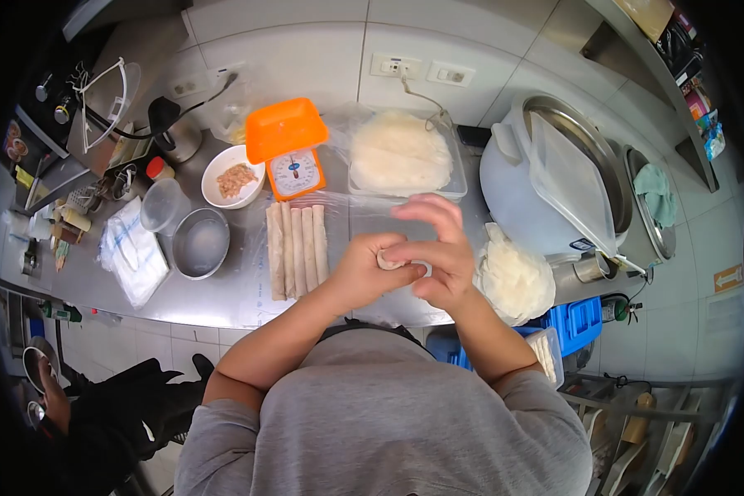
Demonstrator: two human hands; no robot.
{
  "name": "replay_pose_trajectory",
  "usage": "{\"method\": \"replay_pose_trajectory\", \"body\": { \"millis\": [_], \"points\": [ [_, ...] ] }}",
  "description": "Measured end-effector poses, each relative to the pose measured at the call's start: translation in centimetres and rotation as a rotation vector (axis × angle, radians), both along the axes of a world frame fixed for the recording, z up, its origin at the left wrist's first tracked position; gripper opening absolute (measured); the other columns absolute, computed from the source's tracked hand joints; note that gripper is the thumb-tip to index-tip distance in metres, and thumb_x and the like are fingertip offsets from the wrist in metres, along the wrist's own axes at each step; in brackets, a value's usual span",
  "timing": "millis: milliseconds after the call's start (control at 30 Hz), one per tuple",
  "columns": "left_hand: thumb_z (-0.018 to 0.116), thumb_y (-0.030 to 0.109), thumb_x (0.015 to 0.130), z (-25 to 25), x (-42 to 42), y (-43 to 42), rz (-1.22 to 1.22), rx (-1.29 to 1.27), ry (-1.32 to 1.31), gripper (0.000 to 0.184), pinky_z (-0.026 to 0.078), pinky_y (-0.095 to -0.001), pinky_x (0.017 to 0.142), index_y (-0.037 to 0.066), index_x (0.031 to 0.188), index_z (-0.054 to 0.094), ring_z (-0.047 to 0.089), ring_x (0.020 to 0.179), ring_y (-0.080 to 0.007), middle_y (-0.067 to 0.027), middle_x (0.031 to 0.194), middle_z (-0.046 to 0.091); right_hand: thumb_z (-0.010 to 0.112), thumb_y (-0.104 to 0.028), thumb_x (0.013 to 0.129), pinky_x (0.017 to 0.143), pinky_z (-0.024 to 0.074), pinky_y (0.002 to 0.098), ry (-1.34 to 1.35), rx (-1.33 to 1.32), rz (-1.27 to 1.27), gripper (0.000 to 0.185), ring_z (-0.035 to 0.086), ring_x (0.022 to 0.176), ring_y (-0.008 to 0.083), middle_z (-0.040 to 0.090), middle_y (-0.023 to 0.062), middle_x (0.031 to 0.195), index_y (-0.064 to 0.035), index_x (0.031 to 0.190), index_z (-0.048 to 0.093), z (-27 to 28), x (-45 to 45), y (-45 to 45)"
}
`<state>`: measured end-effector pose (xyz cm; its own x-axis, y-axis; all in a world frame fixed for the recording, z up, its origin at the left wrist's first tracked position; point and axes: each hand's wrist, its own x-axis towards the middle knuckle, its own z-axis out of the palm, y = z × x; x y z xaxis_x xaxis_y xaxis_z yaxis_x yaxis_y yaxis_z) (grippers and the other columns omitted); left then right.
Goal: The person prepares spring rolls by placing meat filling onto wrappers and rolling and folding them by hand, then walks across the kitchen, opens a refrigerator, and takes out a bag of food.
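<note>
My left hand is closed around a pale wrapped roll, and only the round end of it shows past the thumb and finger. Curved over that end is my right hand. Its fingers are spread, and one fingertip is at or very near the roll's end. Left of my hands, several long pale rolls lie side by side on plastic film. A stack of thin white round wrappers sits to the right. Behind my hands, a clear plastic box holds a heap of white sheets.
An orange kitchen scale stands beside a white bowl of pinkish filling. Further left are a metal bowl and white plastic bags. A large lidded tub fills the back right. Another person's legs are at lower left.
</note>
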<state>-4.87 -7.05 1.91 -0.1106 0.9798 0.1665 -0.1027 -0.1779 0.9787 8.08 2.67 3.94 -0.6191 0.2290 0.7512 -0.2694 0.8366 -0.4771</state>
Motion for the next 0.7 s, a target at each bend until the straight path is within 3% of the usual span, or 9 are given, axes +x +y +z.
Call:
{"method": "replay_pose_trajectory", "body": {
  "millis": [67,167,267,367,467,567,667,700],
  "points": [
    [0.074,0.008,0.078,0.0,0.4,0.1,-0.030,-0.001,-0.075,0.021,0.041,-0.0235,0.057,0.005,0.069,0.056,0.052,0.068,-0.0043,0.0023,0.067,0.056,0.047,-0.068,0.087,0.100,0.0348,0.0460,-0.153,0.184,0.022,0.065,0.048,0.115,0.0338,0.059,0.0150,0.116,-0.0085,0.089,0.073,1.4,-0.2,0.5],
    [0.073,0.006,0.079,-0.6,0.6,0.3,0.017,0.070,-0.040,0.020,0.040,-0.0228,0.054,0.005,0.069,0.055,0.052,0.065,-0.0040,0.0023,0.067,0.058,0.046,-0.069,0.087,0.099,0.0360,0.0463,-0.180,0.124,0.091,0.066,0.048,0.113,0.0341,0.060,0.0150,0.117,-0.0095,0.091,0.074,1.3,-0.4,1.0],
    [0.071,0.005,0.079,1.0,-0.5,-0.4,-0.003,-0.084,-0.128,0.021,0.038,-0.0219,0.051,0.006,0.068,0.053,0.051,0.060,-0.0033,0.0026,0.064,0.056,0.045,-0.070,0.087,0.098,0.0369,0.0465,0.091,-0.180,-0.080,0.067,0.048,0.112,0.0342,0.061,0.0148,0.118,-0.0102,0.092,0.074,0.4,0.3,-0.4],
    [0.069,0.003,0.080,1.6,-0.4,-0.5,-0.003,-0.044,-0.161,0.022,0.036,-0.0217,0.047,0.006,0.067,0.052,0.047,0.054,-0.0025,0.0031,0.061,0.054,0.057,-0.067,0.078,0.097,0.0370,0.0452,0.065,0.016,-0.150,0.058,0.049,0.114,0.0337,0.061,0.0112,0.119,-0.0155,0.097,0.075,-0.5,0.6,-1.4],
    [0.069,0.002,0.079,0.8,-0.4,-0.5,-0.039,-0.049,-0.153,0.022,0.037,-0.0217,0.050,0.006,0.067,0.052,0.049,0.058,-0.0032,0.0028,0.062,0.054,0.062,-0.063,0.077,0.098,0.0369,0.0450,0.045,0.161,-0.154,0.053,0.049,0.114,0.0346,0.062,0.0117,0.119,-0.0147,0.095,0.074,0.5,0.6,-1.3],
    [0.069,0.001,0.079,-0.3,-0.1,0.0,0.009,0.093,-0.016,0.020,0.040,-0.0220,0.053,0.005,0.068,0.052,0.052,0.062,-0.0048,0.0020,0.064,0.056,0.054,-0.065,0.085,0.096,0.0385,0.0458,-0.074,0.194,-0.053,0.056,0.047,0.115,0.0358,0.063,0.0150,0.115,-0.0122,0.091,0.074,1.4,0.0,-0.4],
    [0.070,0.002,0.079,-0.5,0.6,0.5,0.037,0.211,-0.010,0.020,0.042,-0.0228,0.057,0.004,0.069,0.053,0.053,0.066,-0.0057,0.0014,0.066,0.056,0.059,-0.061,0.084,0.095,0.0392,0.0458,-0.214,0.198,0.075,0.050,0.046,0.117,0.0370,0.063,0.0147,0.116,-0.0133,0.089,0.073,1.4,-0.3,0.1],
    [0.071,0.003,0.079,-0.1,0.5,0.3,0.006,0.142,-0.028,0.020,0.042,-0.0231,0.057,0.004,0.069,0.053,0.052,0.066,-0.0056,0.0014,0.066,0.056,0.058,-0.061,0.084,0.095,0.0388,0.0459,-0.166,0.156,0.047,0.050,0.046,0.117,0.0364,0.063,0.0145,0.115,-0.0135,0.089,0.073,1.3,0.0,0.1]
  ]
}}
